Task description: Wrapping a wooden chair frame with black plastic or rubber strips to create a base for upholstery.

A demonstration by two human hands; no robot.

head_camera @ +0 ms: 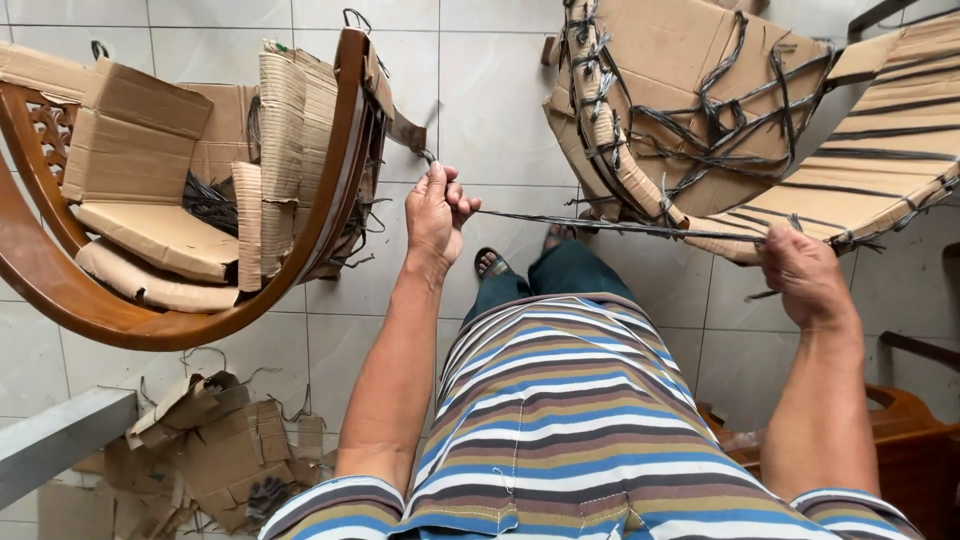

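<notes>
Pale grey tiles make up the floor (500, 90), which fills the view from top to bottom. On its left stands a curved wooden chair frame (120, 318), wrapped in folded cardboard (140, 190) with dark strapping tucked into the folds. At the upper right a second cardboard-wrapped piece (700, 100) is bound all over with a tangle of the same dark strapping, and beside it lies a flat slatted panel (900, 140) crossed by more straps. Torn cardboard scraps (210, 450) lie on the floor at the lower left, next to a grey ledge.

A single dark strap (620, 227) runs taut and nearly level from the bound piece across the middle of the view. The left hand (437, 212) has its fingers closed tight around one end of it, thumb uppermost, just beside the chair frame. The right hand (805, 275) is closed in a fist on the strap's other stretch, under the edge of the wrapped piece. A sandalled foot (490, 264) shows below the left hand.
</notes>
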